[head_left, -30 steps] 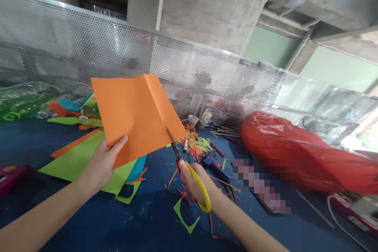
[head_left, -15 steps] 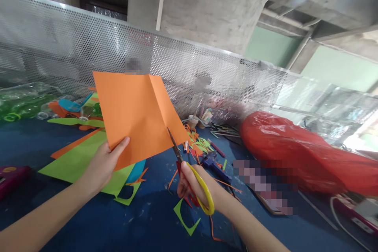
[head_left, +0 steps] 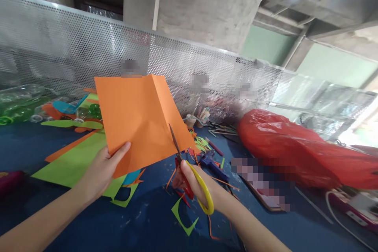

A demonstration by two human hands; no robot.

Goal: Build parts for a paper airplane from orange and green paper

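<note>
Scissors [head_left: 176,144] gripped now in the right hand [head_left: 196,183], fingers closed round the handles, and a blade is laid across the orange sheet [head_left: 132,118], beside its fold! The sheet is pinched by the left hand [head_left: 102,171], thumb on its face, held above the blue table [head_left: 144,224]; green paper [head_left: 69,161] is partly covered below, and a glue gun [head_left: 215,169] is flanked by scraps [head_left: 203,143].

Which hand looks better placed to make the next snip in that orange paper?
Probably the right hand: it holds the scissors, their blades at the lower edge of the orange paper. The left hand is gripping the sheet.
</note>
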